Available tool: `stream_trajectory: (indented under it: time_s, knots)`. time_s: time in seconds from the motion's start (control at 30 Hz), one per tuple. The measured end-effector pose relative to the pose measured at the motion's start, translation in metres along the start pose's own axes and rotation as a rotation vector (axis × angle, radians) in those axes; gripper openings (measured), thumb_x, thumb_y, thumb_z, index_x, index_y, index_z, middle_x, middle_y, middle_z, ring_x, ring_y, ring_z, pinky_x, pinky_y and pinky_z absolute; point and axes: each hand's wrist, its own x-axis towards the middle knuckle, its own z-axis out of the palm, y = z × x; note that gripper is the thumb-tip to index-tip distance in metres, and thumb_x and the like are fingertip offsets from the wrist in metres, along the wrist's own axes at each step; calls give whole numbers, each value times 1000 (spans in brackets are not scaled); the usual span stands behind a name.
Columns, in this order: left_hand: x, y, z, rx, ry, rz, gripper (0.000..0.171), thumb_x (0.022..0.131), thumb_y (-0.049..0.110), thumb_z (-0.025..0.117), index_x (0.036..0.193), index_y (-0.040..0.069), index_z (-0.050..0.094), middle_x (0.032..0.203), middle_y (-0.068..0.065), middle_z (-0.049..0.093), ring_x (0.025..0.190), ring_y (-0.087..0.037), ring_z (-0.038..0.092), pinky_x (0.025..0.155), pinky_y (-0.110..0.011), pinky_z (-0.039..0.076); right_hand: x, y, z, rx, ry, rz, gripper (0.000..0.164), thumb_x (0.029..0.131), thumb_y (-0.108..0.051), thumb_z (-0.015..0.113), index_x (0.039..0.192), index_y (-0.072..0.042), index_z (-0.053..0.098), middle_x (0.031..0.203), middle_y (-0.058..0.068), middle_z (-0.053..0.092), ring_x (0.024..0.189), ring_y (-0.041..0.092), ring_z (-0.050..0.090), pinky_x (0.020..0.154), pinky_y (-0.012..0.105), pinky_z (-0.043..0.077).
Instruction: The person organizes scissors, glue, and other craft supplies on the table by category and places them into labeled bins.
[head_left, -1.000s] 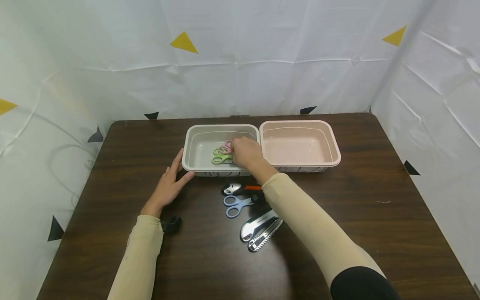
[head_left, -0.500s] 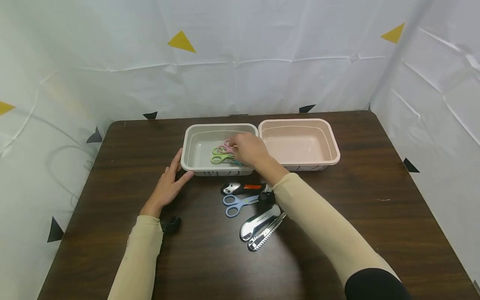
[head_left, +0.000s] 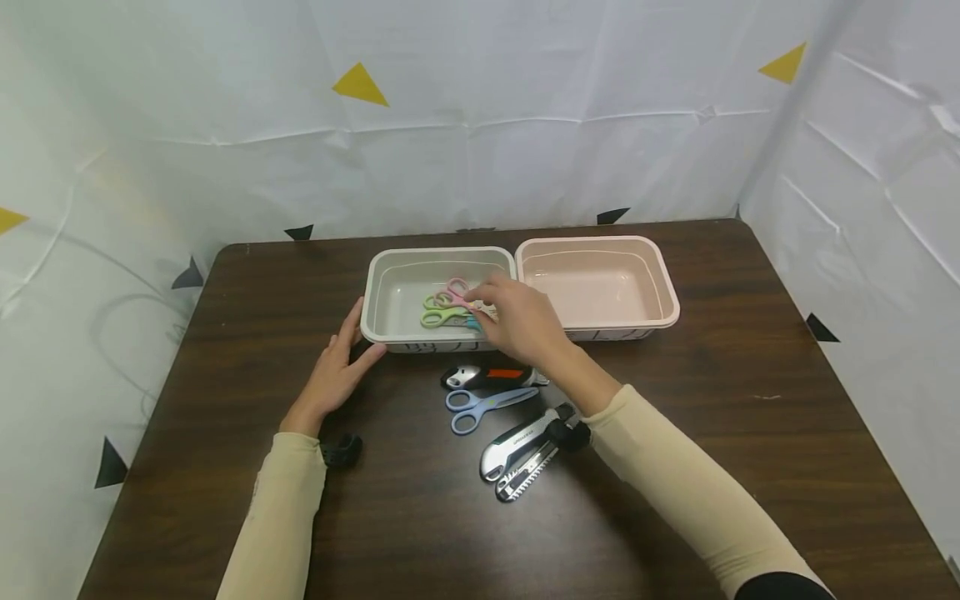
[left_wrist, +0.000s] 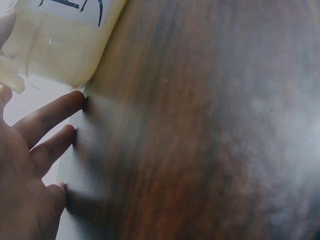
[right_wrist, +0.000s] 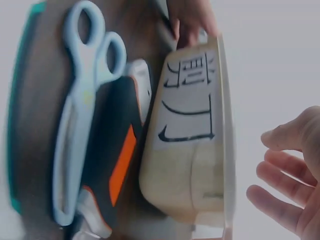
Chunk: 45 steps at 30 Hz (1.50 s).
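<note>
My left hand (head_left: 332, 379) rests against the left front corner of the pale grey bin (head_left: 386, 292), its fingers spread and nearly straight. Over that bin's right part hovers my right hand (head_left: 521, 325); in the right wrist view its fingers (right_wrist: 280, 207) are loosely bent with nothing between them. Inside the bin lie pink-handled scissors (head_left: 456, 289) and green-handled scissors (head_left: 437, 319), with a teal-handled pair (head_left: 472, 322) partly hidden by the right hand. A label with dark characters (right_wrist: 187, 100) is on the bin's front.
A pink bin (head_left: 600, 287) adjoins the grey one on the right. In front lie a black-and-orange utility knife (head_left: 498, 377), blue scissors (head_left: 480, 408) and two silver cutter knives (head_left: 513, 446), partly covered by the right wrist's camera (head_left: 570, 433). White sheets (head_left: 465, 175) enclose the table.
The right hand has let go of the scissors in the grey bin, its fingers loosening, and has drawn back to the right and toward me. The left hand keeps its place.
</note>
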Motion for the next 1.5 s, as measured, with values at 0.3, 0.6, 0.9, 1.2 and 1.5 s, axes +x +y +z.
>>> stream_trajectory:
  time_s: [0.3, 0.6, 0.9, 1.2, 1.5]
  knots:
    - [1, 2, 1, -12, 2, -10, 76, 93, 49, 56, 149, 50, 6, 146, -7, 44, 137, -24, 38, 114, -57, 4, -37, -11, -9, 2, 43, -145, 22, 84, -17, 71, 105, -19, 72, 104, -6, 65, 77, 8, 57, 59, 27, 47]
    - [1, 3, -1, -10, -5, -10, 77, 93, 49, 56, 150, 49, 6, 148, -9, 41, 136, -29, 39, 113, -60, 4, -66, -2, 6, 71, -2, -270, 19, 82, -17, 74, 102, -17, 74, 99, -8, 66, 84, 6, 59, 65, 27, 50]
    - [0, 6, -1, -6, -8, -24, 77, 92, 51, 56, 149, 52, 5, 153, -6, 34, 137, -31, 37, 108, -67, 7, -86, 9, 33, -89, -223, -340, 26, 77, -15, 74, 103, -18, 73, 96, -6, 62, 90, 12, 60, 66, 30, 53]
    - [1, 2, 2, -8, -1, -26, 77, 92, 51, 56, 151, 47, 6, 149, -8, 40, 137, -30, 36, 104, -70, 16, -88, 7, 39, -122, -282, -319, 20, 81, -16, 73, 100, -22, 73, 95, -7, 65, 91, 12, 61, 60, 32, 52]
    - [0, 3, 2, -10, -8, -27, 76, 92, 52, 56, 148, 53, 5, 152, -3, 35, 137, -29, 37, 105, -70, 12, -88, 5, 39, -155, -316, -324, 22, 83, -11, 67, 99, -24, 72, 96, -7, 65, 91, 14, 62, 61, 33, 53]
